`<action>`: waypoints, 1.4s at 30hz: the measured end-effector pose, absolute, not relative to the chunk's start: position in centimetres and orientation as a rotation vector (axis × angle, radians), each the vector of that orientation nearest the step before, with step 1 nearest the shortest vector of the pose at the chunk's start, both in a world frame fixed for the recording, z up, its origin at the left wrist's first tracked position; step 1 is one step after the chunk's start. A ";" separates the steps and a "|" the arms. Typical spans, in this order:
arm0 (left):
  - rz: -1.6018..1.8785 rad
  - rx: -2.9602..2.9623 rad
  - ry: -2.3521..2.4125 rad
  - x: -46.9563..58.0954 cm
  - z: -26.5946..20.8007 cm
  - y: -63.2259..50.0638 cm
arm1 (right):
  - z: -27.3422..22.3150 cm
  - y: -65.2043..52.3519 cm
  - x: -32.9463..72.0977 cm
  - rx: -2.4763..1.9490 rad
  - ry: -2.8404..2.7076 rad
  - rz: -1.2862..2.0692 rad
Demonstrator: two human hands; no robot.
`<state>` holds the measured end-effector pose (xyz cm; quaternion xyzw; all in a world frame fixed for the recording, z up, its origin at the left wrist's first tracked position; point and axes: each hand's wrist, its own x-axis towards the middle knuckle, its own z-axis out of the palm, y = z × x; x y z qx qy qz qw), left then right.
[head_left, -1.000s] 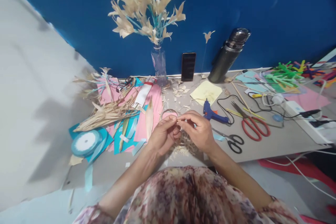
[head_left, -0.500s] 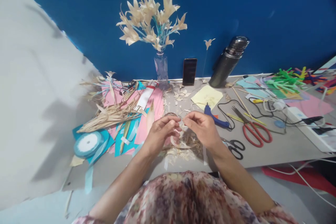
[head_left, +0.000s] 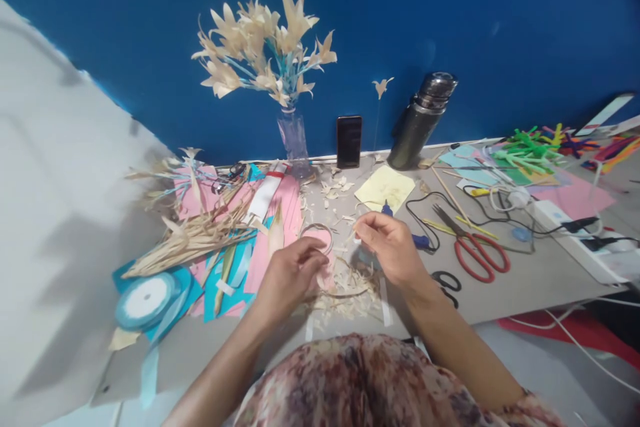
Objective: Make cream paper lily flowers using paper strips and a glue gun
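My right hand (head_left: 390, 247) is closed in a pinch, thumb against forefinger, with a small pale sliver (head_left: 355, 235) just showing at the fingertips; its kind is too small to tell. To its left, my left hand (head_left: 295, 273) is lowered with loosely bent fingers and nothing visible in them. Just beyond those fingers lies a coil of thin wire (head_left: 324, 230). Pale dried-husk scraps (head_left: 350, 280) are heaped on the table between and below both hands. A blue glue gun (head_left: 421, 241) lies behind my right hand, which partly hides it.
Dried-husk flowers (head_left: 270, 40) stand in a clear bottle (head_left: 294, 143) at the back, near a phone (head_left: 349, 141) and a flask (head_left: 423, 123). Red-handled scissors (head_left: 483, 257) and a power strip (head_left: 575, 240) lie right; ribbon roll (head_left: 145, 300) and husk bundle (head_left: 185, 240) left.
My hands, fingertips nearly meeting before, have drawn apart; the left one has dropped down and to the left. The wire coil shows more fully. The whole view has shifted slightly.
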<state>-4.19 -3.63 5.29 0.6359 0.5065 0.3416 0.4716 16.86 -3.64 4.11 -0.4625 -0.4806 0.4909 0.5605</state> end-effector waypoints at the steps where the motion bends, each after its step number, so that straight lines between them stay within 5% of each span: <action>1: 0.880 1.538 1.289 -4.2 5.7 -3.5 | 4.1 -3.6 16.7 -1.083 -1.147 1.154; 18: 0.923 0.717 0.865 -0.9 4.8 -0.7 | 4.0 -2.6 15.4 -1.175 -1.258 1.051; 34: 0.858 0.761 0.893 -1.4 4.1 -0.7 | 3.6 -2.5 14.4 -1.070 -1.169 1.349; 42: 0.859 0.792 0.945 -1.3 4.2 -0.9 | 3.6 -3.2 13.5 -1.155 -1.089 1.222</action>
